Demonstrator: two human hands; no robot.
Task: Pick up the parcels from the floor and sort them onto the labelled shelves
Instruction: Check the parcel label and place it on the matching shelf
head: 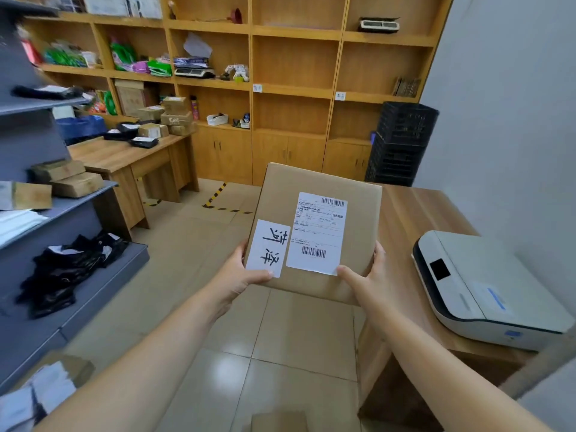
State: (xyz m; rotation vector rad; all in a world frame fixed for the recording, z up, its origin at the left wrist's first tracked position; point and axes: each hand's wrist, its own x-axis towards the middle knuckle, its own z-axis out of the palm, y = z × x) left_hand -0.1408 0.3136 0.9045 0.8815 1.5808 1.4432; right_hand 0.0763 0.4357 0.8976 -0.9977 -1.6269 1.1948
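Observation:
I hold a flat brown cardboard parcel [321, 188] up in front of me over the tiled floor. It bears a printed shipping label with barcodes and a white sticker with handwritten characters. My left hand [238, 277] grips its lower left corner, thumb on the sticker. My right hand [369, 275] grips its lower right corner, thumb on the shipping label. Wooden wall shelves [293, 88] with small white tags on their edges stand ahead. A grey metal rack [74, 198] at the left carries brown boxes and black bags.
A wooden counter [408, 219] at the right holds a white printer [486, 291]. Stacked black crates [402, 145] stand in the far right corner. A wooden desk [124, 157] with several parcels is at the left rear. Another box [279, 420] lies on the floor below me.

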